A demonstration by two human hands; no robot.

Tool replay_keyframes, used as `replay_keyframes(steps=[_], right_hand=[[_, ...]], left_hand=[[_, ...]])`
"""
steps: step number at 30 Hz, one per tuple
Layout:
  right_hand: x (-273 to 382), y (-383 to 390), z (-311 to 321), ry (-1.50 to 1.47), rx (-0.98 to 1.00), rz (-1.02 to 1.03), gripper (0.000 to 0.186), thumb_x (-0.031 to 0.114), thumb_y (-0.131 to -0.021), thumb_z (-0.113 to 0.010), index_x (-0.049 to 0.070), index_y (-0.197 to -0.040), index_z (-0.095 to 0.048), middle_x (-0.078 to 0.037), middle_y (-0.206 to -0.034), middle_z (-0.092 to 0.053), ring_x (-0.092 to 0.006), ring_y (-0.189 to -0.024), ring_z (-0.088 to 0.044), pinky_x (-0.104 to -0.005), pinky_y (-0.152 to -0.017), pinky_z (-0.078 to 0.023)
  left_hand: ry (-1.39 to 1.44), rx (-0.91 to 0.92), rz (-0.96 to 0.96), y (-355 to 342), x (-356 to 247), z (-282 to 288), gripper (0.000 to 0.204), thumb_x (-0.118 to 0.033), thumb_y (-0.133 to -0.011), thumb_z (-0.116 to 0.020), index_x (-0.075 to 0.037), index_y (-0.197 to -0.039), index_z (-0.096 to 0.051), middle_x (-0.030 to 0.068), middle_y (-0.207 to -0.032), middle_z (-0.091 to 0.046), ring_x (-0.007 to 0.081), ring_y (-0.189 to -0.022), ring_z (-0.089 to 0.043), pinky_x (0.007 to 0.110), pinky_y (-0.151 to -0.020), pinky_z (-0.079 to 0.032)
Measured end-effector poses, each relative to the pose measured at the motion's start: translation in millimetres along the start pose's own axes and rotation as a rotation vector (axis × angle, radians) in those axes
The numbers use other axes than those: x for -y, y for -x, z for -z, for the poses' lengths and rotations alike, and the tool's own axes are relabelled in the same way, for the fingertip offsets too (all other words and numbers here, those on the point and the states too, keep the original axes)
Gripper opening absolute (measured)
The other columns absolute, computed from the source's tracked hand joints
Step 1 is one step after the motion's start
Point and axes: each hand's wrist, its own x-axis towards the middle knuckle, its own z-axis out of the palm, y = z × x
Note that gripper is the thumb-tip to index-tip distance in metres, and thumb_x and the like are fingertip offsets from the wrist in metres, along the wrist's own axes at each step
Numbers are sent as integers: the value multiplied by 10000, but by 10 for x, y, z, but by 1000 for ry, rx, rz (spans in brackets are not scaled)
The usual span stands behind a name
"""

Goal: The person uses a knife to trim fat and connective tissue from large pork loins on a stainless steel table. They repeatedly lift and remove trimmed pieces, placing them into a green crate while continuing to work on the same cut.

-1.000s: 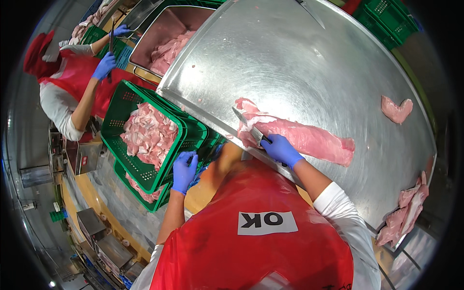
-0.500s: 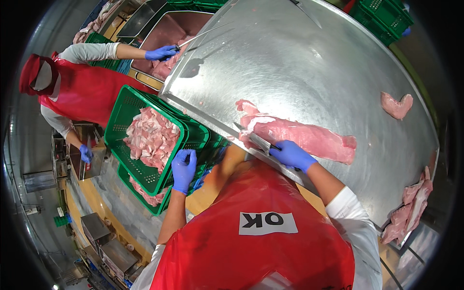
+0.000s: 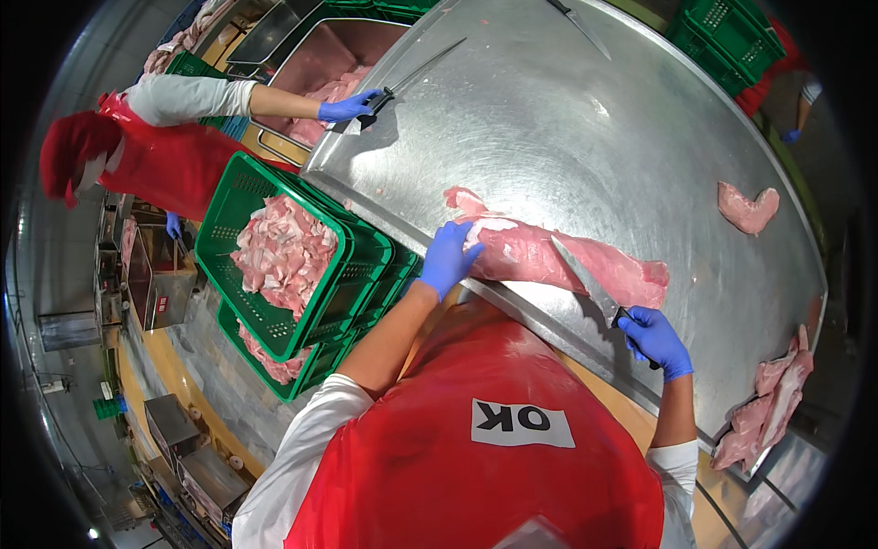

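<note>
A long pink pork loin [image 3: 526,252] lies along the near edge of the steel table, with a paler, fatty left end. My left hand [image 3: 446,260], in a blue glove, is closed at that left end, its fingertips against the meat. In my blue-gloved right hand [image 3: 660,342] is a knife [image 3: 585,276], held by its black handle. The knife's blade points away from me and to the left, across the right half of the loin. Whether the edge touches the meat I cannot tell.
Stacked green crates [image 3: 302,343] with meat trimmings [image 3: 283,252] stand at my left. A co-worker's gloved hand [image 3: 347,107] holds a long-bladed knife [image 3: 425,64] over the steel table [image 3: 530,119]. Another knife [image 3: 585,33] lies at the far edge. Meat pieces [image 3: 748,209] lie at the right.
My left hand has moved from beside the crate onto the loin's left end. My right hand has carried the knife rightward, over the loin. The co-worker's knife hand has moved right, over the table.
</note>
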Motion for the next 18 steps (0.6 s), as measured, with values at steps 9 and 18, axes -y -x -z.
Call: replay_keyframes(steps=[9, 18], right_hand=[[24, -213, -583, -38, 110, 44, 235, 252, -1042, -673, 39, -1124, -731, -16, -743, -626, -103, -598, -557, -308, -562, -485], [665, -985, -1180, 375, 87, 299, 408, 386, -983, -652, 8, -1105, -743, -239, -1009, -741, -357, -933, -729, -427, -850, -559]], left_hand=[[664, 221, 577, -175, 361, 354, 144, -106, -970, -701, 29, -1017, -719, 32, -802, -691, 97, -647, -622, 309, -611, -540], [411, 293, 324, -128, 248, 609, 204, -51, -897, -690, 50, -1066, -744, 85, -777, -732, 132, -689, -689, 301, -649, -558]])
